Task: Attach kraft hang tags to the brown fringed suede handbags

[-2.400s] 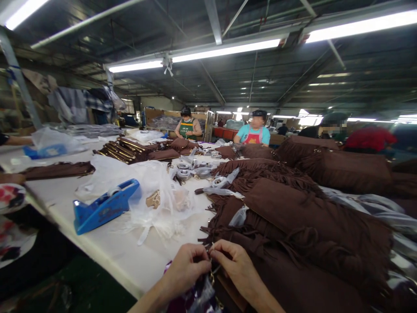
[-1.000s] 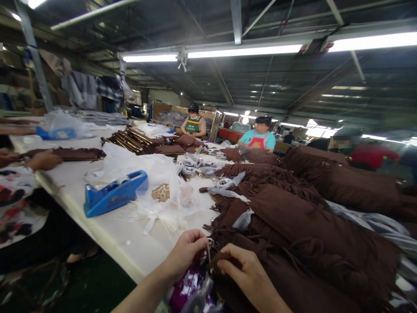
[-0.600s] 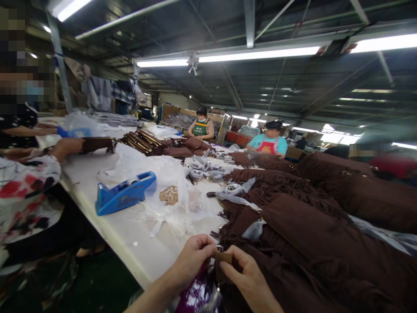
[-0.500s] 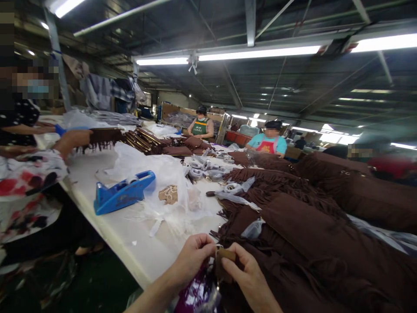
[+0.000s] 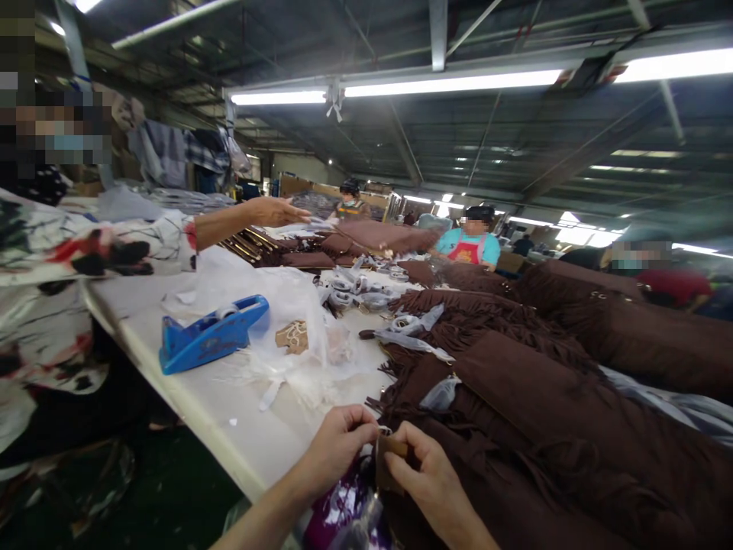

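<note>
At the near edge of the table, my left hand (image 5: 342, 441) pinches a thin white string (image 5: 385, 430). Close beside it, my right hand (image 5: 427, 472) grips a small brown tag (image 5: 387, 462) between thumb and fingers. The string runs to the top of the tag. Under my hands are a shiny purple wrapped thing (image 5: 332, 510) and a piece of clear plastic (image 5: 366, 519). Dark brown fringed bags (image 5: 527, 405) lie in piles just right of my hands.
A blue tape dispenser (image 5: 214, 336) stands on the white table (image 5: 223, 428). Crumpled white plastic (image 5: 309, 382) holds more brown tags (image 5: 292, 336). Plastic-wrapped straps (image 5: 366, 290) lie farther back. A co-worker's arm (image 5: 240, 218) reaches in from the left; another co-worker (image 5: 470, 241) is across the table.
The co-worker's floral-sleeved arm at left has stretched out to the right over the table. A brown bag now appears, blurred, beyond that hand. My hands keep nearly the same hold on tag and string.
</note>
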`<state>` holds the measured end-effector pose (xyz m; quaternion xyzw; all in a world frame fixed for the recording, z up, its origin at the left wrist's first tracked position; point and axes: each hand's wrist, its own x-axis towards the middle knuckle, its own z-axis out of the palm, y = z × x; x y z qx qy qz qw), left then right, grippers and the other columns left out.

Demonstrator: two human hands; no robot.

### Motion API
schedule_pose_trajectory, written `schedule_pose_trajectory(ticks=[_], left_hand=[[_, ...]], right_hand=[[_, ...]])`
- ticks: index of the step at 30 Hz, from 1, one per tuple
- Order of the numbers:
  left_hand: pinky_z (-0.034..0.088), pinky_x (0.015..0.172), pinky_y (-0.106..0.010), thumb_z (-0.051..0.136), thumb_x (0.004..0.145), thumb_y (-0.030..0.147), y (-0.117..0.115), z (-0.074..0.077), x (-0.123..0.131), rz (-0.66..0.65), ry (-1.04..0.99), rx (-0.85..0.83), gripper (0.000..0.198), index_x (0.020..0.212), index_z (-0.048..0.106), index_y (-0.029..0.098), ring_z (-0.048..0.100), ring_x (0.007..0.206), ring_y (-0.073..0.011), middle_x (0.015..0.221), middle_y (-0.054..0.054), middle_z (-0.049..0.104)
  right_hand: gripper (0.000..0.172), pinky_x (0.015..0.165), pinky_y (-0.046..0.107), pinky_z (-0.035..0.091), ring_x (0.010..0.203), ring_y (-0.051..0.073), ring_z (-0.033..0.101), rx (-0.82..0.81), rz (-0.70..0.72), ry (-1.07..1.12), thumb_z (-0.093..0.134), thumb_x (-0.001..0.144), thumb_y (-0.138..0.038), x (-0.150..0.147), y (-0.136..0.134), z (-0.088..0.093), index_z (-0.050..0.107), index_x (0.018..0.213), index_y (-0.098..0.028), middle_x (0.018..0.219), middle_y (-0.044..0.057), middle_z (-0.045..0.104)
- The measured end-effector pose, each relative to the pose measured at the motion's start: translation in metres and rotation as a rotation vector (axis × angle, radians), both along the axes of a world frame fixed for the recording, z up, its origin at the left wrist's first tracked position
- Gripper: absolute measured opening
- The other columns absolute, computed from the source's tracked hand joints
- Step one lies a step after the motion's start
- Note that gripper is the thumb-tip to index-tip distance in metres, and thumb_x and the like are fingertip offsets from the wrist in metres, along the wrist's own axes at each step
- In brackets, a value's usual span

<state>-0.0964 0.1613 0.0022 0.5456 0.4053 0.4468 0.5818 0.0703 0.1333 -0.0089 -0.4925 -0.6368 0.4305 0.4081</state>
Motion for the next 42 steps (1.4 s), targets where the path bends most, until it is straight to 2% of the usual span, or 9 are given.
schedule_pose_trajectory(ticks=[6,11,17,21,26,29,34,39,42], left_hand=[[0.028,0.049,-0.023,0.061,0.07,0.045,-0.003,-0.007,0.001,-0.065,-0.053,-0.111,0.029,0.069,0.061,0.015,0.038,0.047,-0.0091,0.05,0.006,0.047],[0.032,0.051,-0.023,0.065,0.061,0.029,-0.004,-0.013,0.003,-0.033,-0.02,-0.013,0.017,0.069,0.062,0.014,0.042,0.052,-0.0098,0.057,0.004,0.054],[0.028,0.049,-0.023,0.063,0.065,0.032,-0.003,-0.015,0.0,0.012,0.001,-0.021,0.017,0.063,0.056,0.017,0.039,0.047,-0.0091,0.05,0.007,0.047],[0.028,0.051,-0.022,0.073,0.064,0.035,-0.005,-0.011,-0.004,-0.018,-0.153,-0.117,0.026,0.064,0.054,0.017,0.041,0.048,-0.0079,0.052,0.006,0.052],[0.041,0.063,-0.024,0.08,0.059,0.031,-0.008,-0.005,-0.002,-0.19,-0.539,-0.35,0.029,0.065,0.056,0.015,0.055,0.061,-0.0119,0.068,-0.003,0.066],[0.043,0.065,-0.024,0.08,0.059,0.026,-0.01,-0.004,-0.001,-0.141,-0.624,-0.409,0.024,0.066,0.061,0.014,0.057,0.064,-0.0114,0.079,-0.006,0.071],[0.032,0.049,-0.019,0.072,0.054,0.017,-0.015,-0.006,0.0,-0.1,-0.561,-0.332,0.018,0.071,0.071,0.011,0.057,0.06,-0.0098,0.089,-0.009,0.073],[0.022,0.044,-0.019,0.072,0.055,0.022,-0.015,-0.012,0.002,0.017,-0.41,-0.272,0.029,0.08,0.078,0.01,0.044,0.043,-0.0058,0.057,-0.006,0.067],[0.016,0.041,-0.019,0.075,0.058,0.033,-0.015,-0.013,0.004,0.039,-0.304,-0.222,0.037,0.088,0.079,0.012,0.032,0.036,-0.0028,0.054,-0.004,0.066]], right_hand=[[0.018,0.053,0.023,0.034,0.056,0.012,0.04,0.026,-0.036,-0.016,0.056,0.076,-0.031,0.001,0.001,0.002,0.044,0.066,-0.023,0.059,-0.008,0.042],[0.02,0.052,0.024,0.032,0.056,0.012,0.039,0.008,-0.014,-0.003,0.058,0.076,-0.033,0.001,0.002,0.003,0.045,0.066,-0.023,0.059,-0.008,0.042],[0.02,0.05,0.024,0.033,0.055,0.012,0.04,0.006,-0.129,-0.015,0.055,0.076,-0.037,0.006,0.004,-0.005,0.044,0.067,-0.024,0.059,-0.008,0.042],[0.02,0.051,0.025,0.035,0.056,0.014,0.042,-0.017,-0.163,-0.014,0.055,0.077,-0.038,0.01,0.008,-0.01,0.045,0.069,-0.023,0.059,-0.007,0.044],[0.018,0.056,0.026,0.038,0.06,0.015,0.046,0.041,-0.134,-0.036,0.056,0.08,-0.037,0.006,0.003,-0.005,0.05,0.071,-0.022,0.062,-0.005,0.047],[0.018,0.059,0.026,0.039,0.063,0.016,0.047,0.12,-0.091,-0.044,0.055,0.084,-0.036,0.003,-0.002,0.001,0.053,0.072,-0.022,0.067,-0.004,0.048],[0.02,0.06,0.026,0.04,0.065,0.017,0.05,0.135,-0.058,-0.049,0.057,0.084,-0.036,0.006,-0.003,0.004,0.055,0.07,-0.022,0.067,-0.002,0.053],[0.019,0.06,0.027,0.04,0.064,0.018,0.052,0.125,-0.037,-0.052,0.059,0.083,-0.035,0.009,-0.002,0.007,0.057,0.069,-0.022,0.065,-0.002,0.055],[0.015,0.06,0.026,0.04,0.064,0.017,0.051,0.127,-0.029,-0.06,0.059,0.08,-0.031,0.008,-0.001,0.012,0.058,0.069,-0.021,0.064,-0.003,0.055]])
